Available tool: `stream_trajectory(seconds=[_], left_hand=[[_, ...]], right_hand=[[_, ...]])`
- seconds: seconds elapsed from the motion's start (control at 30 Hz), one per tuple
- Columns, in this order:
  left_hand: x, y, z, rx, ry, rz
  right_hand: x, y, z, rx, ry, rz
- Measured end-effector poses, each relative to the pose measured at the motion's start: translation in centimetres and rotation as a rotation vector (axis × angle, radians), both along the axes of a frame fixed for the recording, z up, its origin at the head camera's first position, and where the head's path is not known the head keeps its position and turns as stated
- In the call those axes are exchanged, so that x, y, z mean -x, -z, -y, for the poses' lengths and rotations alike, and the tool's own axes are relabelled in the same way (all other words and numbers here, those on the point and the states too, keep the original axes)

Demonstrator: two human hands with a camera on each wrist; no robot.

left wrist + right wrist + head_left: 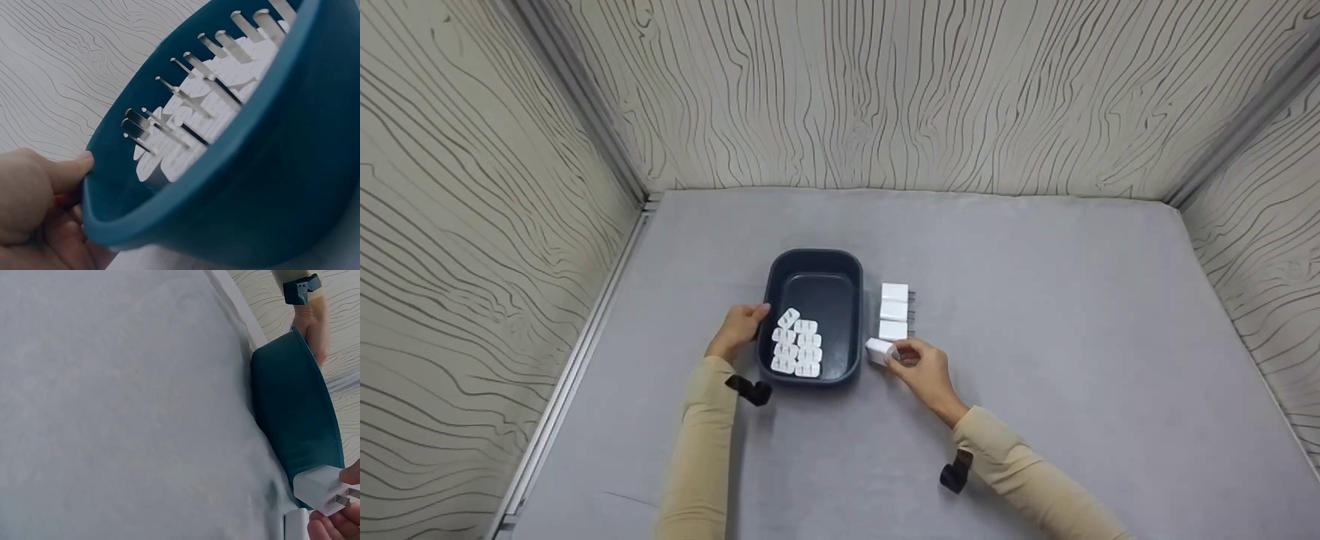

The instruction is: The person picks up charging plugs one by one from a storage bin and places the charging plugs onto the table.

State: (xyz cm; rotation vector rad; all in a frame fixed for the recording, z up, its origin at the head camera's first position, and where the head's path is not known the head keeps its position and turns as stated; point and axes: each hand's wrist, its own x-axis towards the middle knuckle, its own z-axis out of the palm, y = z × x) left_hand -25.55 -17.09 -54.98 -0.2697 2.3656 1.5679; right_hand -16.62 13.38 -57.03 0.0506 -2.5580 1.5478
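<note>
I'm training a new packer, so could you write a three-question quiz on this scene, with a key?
1. True or false: inside the dark tub, the white adapters' prongs point down.
2. The right hand holds: a) a cable, b) a plug adapter, c) a spoon.
3. How many adapters form the row to the right of the tub, not counting the held one?

Key: 1. False, they point up. 2. b. 3. Three.

Both hands (735,330) (924,371) in a thumb-and-finger pinch
</note>
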Motion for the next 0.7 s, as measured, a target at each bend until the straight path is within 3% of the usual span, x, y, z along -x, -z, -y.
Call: stream_trajectory(seconds=[0.33,0.7], left_hand=[[-0.06,-0.20,0.05,-0.007,0.000,0.016],[-0.09,-0.14,-0.02,-0.012,-0.011,0.018]], right_hand=[[0.27,0.38,-0.28,0.081,0.041,0.127],[0.41,0.77,-0.46,0.111,0.092,0.183]])
